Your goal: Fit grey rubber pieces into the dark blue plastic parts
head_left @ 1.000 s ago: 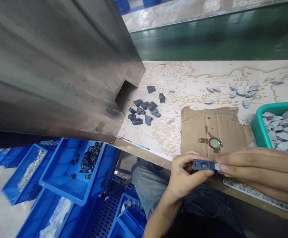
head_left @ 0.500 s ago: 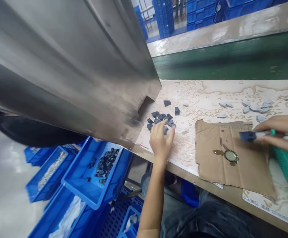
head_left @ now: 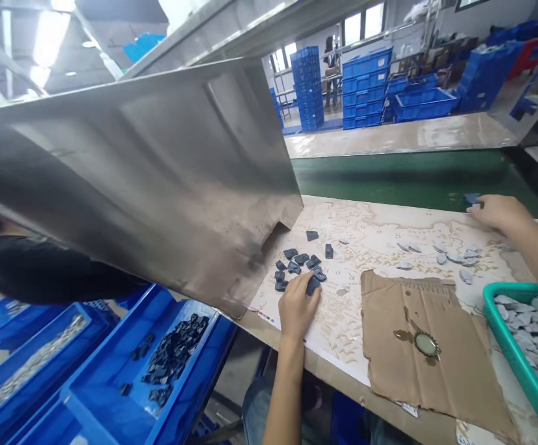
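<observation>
My left hand (head_left: pixel 299 306) is closed, its fingertips pinching a small dark grey block-like piece (head_left: pixel 313 285) at the near edge of a scatter of similar dark pieces (head_left: pixel 301 259). Far to the right, my right hand (head_left: pixel 500 213) reaches over the near edge of the green belt (head_left: pixel 403 176). Its fingers are closed on a blue-grey piece (head_left: pixel 472 198) with a pale part under it. Between the hands, a scallop-edged cap (head_left: pixel 426 343) holding something pale lies on a stained cardboard sheet (head_left: pixel 440 383). Several thin pale grey pieces (head_left: pixel 454 258) lie beyond the cardboard.
A green basket (head_left: pixel 498 327) of pale pieces stands at the right. On the left, a large metal panel (head_left: pixel 171 185) rises over the table edge. Below it sits a blue crate (head_left: pixel 106 395) with dark pieces (head_left: pixel 176 349). Blue crates (head_left: pixel 365 86) are stacked beyond the belt.
My right hand has moved from over the cardboard out to the belt, carrying the dark piece. My left hand has closed on a dark piece. The view has tilted up.
</observation>
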Demonstrator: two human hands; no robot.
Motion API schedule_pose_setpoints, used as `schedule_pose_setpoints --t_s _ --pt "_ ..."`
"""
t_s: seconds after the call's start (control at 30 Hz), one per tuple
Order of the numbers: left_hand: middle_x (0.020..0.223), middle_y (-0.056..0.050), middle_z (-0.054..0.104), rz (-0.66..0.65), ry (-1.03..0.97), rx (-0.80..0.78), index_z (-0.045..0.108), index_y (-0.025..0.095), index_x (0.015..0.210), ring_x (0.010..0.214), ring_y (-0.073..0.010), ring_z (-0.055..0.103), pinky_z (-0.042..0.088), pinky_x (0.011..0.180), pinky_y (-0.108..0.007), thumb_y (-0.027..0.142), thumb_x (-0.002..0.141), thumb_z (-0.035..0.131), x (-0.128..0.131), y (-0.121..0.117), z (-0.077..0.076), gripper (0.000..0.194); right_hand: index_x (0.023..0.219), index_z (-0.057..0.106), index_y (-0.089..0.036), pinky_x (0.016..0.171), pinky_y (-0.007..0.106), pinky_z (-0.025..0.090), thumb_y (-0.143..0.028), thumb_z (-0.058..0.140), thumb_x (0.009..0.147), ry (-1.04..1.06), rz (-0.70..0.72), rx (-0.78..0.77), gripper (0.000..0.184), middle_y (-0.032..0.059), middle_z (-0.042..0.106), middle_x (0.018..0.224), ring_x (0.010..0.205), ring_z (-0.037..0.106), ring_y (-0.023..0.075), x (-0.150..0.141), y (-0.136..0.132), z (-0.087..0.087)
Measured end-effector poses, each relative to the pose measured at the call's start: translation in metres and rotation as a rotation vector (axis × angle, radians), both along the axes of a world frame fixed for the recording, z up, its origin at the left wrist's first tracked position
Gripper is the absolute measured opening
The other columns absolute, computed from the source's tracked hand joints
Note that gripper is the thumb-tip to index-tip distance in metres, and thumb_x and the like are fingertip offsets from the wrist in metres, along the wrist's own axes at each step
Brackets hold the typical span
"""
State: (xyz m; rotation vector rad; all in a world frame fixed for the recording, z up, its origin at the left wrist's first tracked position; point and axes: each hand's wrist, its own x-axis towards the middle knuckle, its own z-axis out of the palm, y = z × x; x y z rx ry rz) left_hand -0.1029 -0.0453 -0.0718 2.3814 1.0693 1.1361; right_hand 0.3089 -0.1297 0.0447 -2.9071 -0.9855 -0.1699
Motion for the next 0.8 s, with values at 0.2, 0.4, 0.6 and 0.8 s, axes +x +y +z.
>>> schedule_pose_setpoints --t_s 0.2,0.4,0.6,0.8 --pt "0.097 -0.009 0.068 -0.033 -0.177 -0.154 0.067 0.018 0.115 0.082 -0.0172 0.066 0.055 0.061 -0.023 0.029 0.081 0.062 -0.008 -0.002 0.002 0.037 0.126 0.059 -0.012 0.068 0.029 0.039 -0.038 0.043 0.098 0.006 -0.074 0.06 0.041 0.0147 0.065 0.117 0.106 0.06 0.0245 -0.024 -0.076 0.034" --pt "0.104 -0.011 0.067 -0.085 -0.452 -0.456 0.07 0.017 0.106 0.082 -0.0165 0.067 0.059 0.064 -0.023 0.039 0.072 0.074 -0.011 -0.007 0.008 0.041 0.071 0.066 -0.023 0.063 0.033 0.042 -0.056 0.059 0.074 0.312 0.172 -0.076 0.034 0.0042 0.067 0.071 0.064 0.06 0.0201 -0.078 -0.165 0.016" --pt "0.102 -0.011 0.07 -0.222 -0.677 -0.896 0.073 0.016 0.096 0.09 -0.0213 0.07 0.059 0.068 -0.024 0.046 0.059 0.084 0.019 -0.064 0.025 0.049 0.068 0.05 -0.025 0.051 0.034 0.034 -0.078 0.031 0.064 0.176 0.113 0.097 0.056 0.0084 0.059 0.059 0.058 0.055 0.026 -0.105 -0.171 -0.026" --pt "0.086 -0.008 0.072 -0.293 -0.716 -1.258 0.07 0.015 0.095 0.079 -0.0183 0.071 0.056 0.06 -0.021 0.049 0.051 0.088 0.026 -0.077 0.025 0.059 0.066 0.05 -0.026 0.05 0.037 0.04 -0.092 0.025 0.053 0.198 0.1 0.234 0.072 0.0089 0.061 0.065 0.058 0.056 0.0245 -0.119 -0.16 -0.017"
